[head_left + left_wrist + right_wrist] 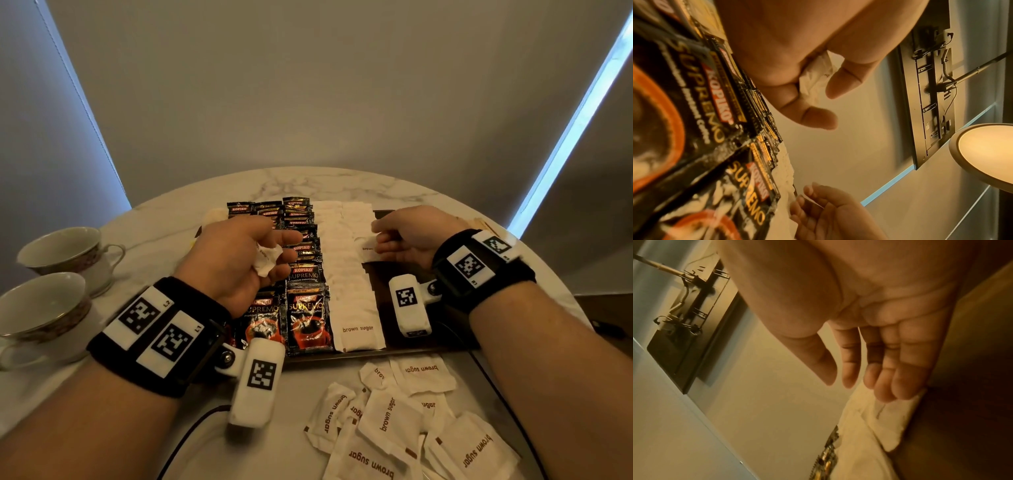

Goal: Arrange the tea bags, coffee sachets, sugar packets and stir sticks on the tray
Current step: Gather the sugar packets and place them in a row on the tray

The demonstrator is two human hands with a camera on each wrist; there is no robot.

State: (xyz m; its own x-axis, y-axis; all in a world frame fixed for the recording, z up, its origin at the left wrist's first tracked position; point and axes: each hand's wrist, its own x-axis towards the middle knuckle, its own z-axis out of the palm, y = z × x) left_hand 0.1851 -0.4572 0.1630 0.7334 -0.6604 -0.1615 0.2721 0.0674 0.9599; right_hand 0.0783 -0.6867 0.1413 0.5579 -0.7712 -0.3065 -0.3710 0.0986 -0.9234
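A dark tray on the marble table holds rows of black coffee sachets and overlapping white brown sugar packets. My left hand hovers over the coffee sachets and holds white sugar packets in its curled fingers. My right hand has relaxed fingers whose tips touch a sugar packet at the top of the second white row. Several loose sugar packets lie on the table in front of the tray.
Two teacups stand at the table's left edge. A black cable runs over the near table. The tray's right part shows bare dark wood. A pale item peeks out behind the coffee sachets.
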